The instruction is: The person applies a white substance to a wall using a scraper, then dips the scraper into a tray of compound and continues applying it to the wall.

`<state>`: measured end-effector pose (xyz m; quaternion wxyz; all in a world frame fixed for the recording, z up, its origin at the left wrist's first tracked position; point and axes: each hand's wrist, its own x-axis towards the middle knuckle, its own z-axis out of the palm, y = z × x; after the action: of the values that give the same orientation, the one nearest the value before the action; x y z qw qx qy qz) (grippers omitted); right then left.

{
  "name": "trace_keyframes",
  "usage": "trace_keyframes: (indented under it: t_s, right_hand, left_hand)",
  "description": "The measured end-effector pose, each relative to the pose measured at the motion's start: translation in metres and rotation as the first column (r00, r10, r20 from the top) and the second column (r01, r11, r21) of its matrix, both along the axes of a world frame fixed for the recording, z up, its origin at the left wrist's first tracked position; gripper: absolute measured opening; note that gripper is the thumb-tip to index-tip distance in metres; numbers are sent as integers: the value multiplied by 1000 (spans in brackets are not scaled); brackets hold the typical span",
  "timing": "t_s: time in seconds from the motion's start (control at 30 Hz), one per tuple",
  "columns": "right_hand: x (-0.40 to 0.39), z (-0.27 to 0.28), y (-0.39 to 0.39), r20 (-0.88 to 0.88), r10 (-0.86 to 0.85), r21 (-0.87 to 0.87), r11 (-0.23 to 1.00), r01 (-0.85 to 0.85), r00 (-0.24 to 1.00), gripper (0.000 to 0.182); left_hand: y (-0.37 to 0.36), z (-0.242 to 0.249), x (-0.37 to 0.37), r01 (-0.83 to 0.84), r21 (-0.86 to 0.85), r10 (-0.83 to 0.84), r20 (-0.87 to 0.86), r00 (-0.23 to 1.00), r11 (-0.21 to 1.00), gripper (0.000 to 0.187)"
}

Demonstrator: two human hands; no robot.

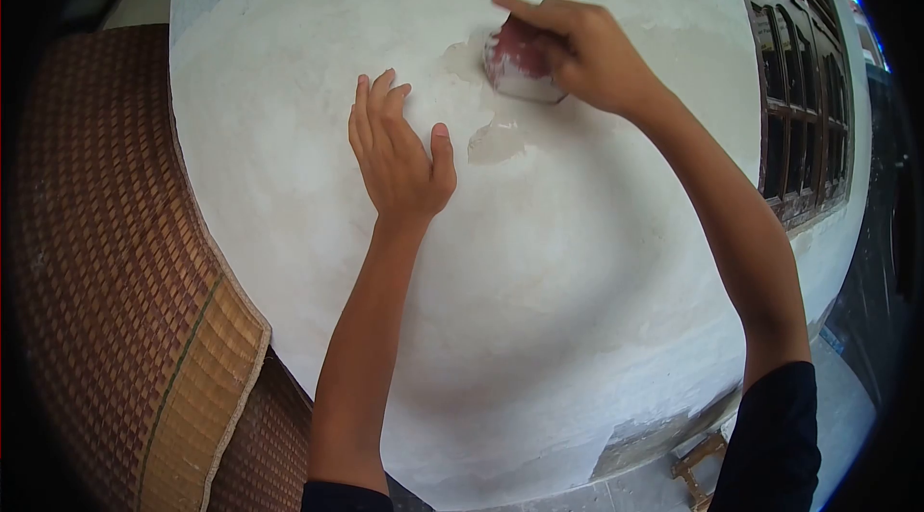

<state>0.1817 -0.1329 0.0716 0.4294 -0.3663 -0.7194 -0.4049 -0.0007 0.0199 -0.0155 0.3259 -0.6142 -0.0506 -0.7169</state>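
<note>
Right hand [587, 55] clamped on red, dust-caked sanding block [520, 64], pressed against white plastered wall [539, 262] beside grey patch. Left hand [397, 156] flat on wall, fingers [371, 108] spread, holding nothing.

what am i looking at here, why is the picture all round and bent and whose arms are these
There is just one picture, taken by a camera worn on a person's head, looking forward and down at their own arms. Its wide lens bends everything, so the flat white wall looks like a dome.

No machine is involved, only two bare hands. The left hand lies flat and open against the wall, fingers spread. The right hand grips a small reddish pad dusted with white, likely a sanding block or sponge, and presses it to the wall beside a greyish patch where the surface differs.

On the left stands a woven mat; on the right is a dark wooden window. A wooden frame shows at the bottom.
</note>
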Motion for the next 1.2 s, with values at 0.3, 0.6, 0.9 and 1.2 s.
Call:
trace_keyframes:
  t_s: [0.3, 0.6, 0.9, 1.2]
  right_hand:
    - [15, -9, -6, -169, 63, 60, 997, -54, 984, 58]
    - [12, -20, -5, -292, 140, 123, 987, -108, 946, 55]
    - [-3, -3, 3, -112, 142, -45, 988, -148, 983, 57]
    - [-15, 7, 8, -86, 204, -65, 976, -210, 975, 52]
  left_hand:
    - [-3, -4, 6, -12, 15, 12, 8, 1000, 1000, 43]
    - [-3, -5, 5, -23, 4, 23, 0, 1000, 1000, 43]
    - [0, -7, 4, 0, 32, 0, -5, 1000, 999, 44]
    - [3, -7, 3, 20, 19, -21, 22, 1000, 1000, 45]
